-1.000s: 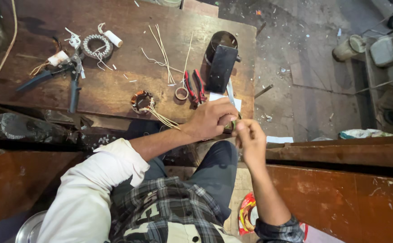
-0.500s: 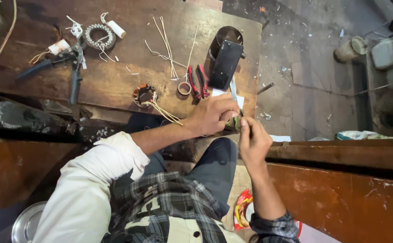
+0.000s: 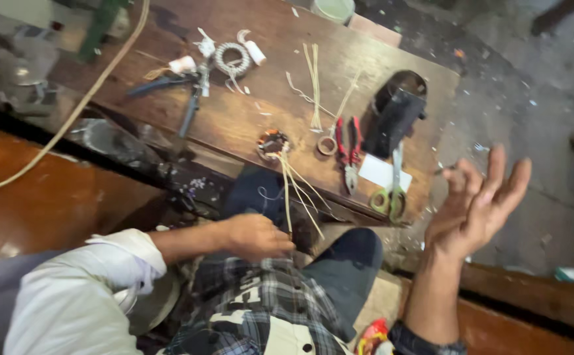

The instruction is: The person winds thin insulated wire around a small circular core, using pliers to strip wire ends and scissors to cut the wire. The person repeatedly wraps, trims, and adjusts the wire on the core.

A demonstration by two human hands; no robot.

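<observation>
My left hand is closed over my lap, pinching the ends of thin pale wire leads. These leads run up to a small wound coil at the near edge of the wooden workbench. My right hand is raised off to the right, palm up, fingers spread, holding nothing. Red-handled pliers and green-handled scissors lie on the bench between the two hands.
A black cylindrical motor housing stands at the bench's right side beside a white card. A small ring, loose wire strands, a white wound ring and dark-handled pliers lie farther left. A cord crosses the left side.
Both hands were together at the bench edge. Now my right hand has swung out to the right and opened, and my left hand has dropped toward my lap with the leads.
</observation>
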